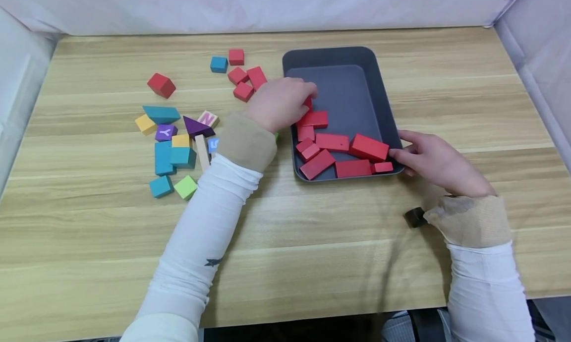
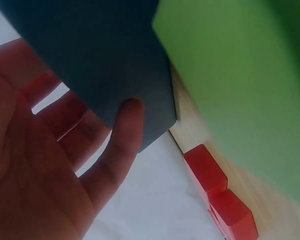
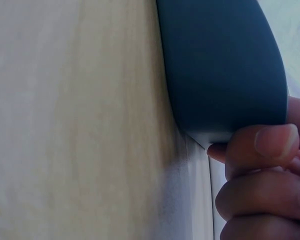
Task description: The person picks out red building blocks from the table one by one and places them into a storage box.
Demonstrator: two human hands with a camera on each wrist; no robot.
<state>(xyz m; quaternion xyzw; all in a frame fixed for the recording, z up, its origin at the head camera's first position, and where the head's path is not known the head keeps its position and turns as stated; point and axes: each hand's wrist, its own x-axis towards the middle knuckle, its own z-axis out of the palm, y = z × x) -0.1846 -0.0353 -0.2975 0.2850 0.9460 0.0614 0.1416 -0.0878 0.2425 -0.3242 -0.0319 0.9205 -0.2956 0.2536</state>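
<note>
My left hand (image 1: 285,101) reaches over the left side of a dark grey tray (image 1: 357,91), its fingers bent down around a red block (image 1: 308,103) just inside the rim. In the left wrist view the thumb overlaps the tray's outer wall (image 2: 110,60), and the fingers are partly hidden behind it. My right hand (image 1: 434,158) grips the tray's near right corner, thumb at the rim and other fingers curled outside, as the right wrist view shows beside the tray wall (image 3: 225,65). Several red blocks (image 1: 332,142) lie in the tray's near and left part.
Left of the tray sit more red blocks (image 1: 243,91) and a blue block (image 1: 218,64). A lone red block (image 1: 161,85) lies farther left. Mixed blue, yellow, purple and green blocks (image 1: 185,187) cluster near the left forearm. A green block (image 2: 240,90) looms close in the left wrist view.
</note>
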